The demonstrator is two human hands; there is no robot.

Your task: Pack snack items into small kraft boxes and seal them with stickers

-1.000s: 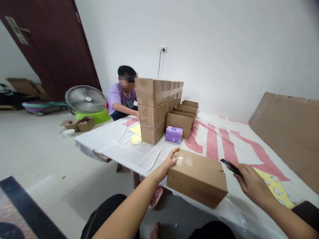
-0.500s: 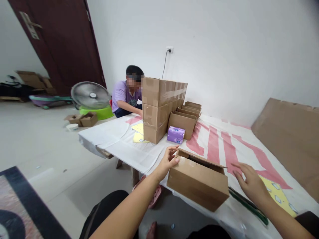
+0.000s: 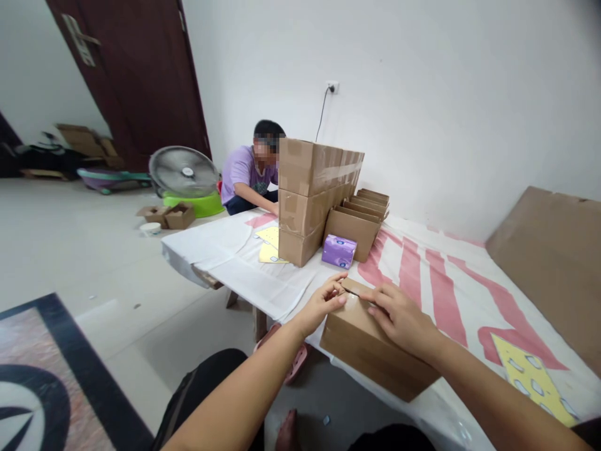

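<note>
A small cardboard box (image 3: 375,360) lies at the near edge of the table, its top flaps nearly together with a dark gap at the left end. My left hand (image 3: 327,299) is closed around the left end of the box, with fingers at the flap edge and thumb on top. Over the top lies my right hand (image 3: 404,316), its fingers bent onto the flaps near the gap. A purple packet (image 3: 339,252) sits beyond the box, in front of a row of open cartons (image 3: 352,227).
Taped boxes (image 3: 303,207) stand stacked on the cloth-covered table (image 3: 225,266). Behind them a person (image 3: 241,175) in a purple shirt crouches. A cardboard sheet (image 3: 549,263) leans at right. A fan (image 3: 184,172) and small open cartons (image 3: 178,216) are on the floor.
My right hand has moved left from beside the box onto its top. The long opening has narrowed as the flaps came down. The green-edged object at the right is now out of sight.
</note>
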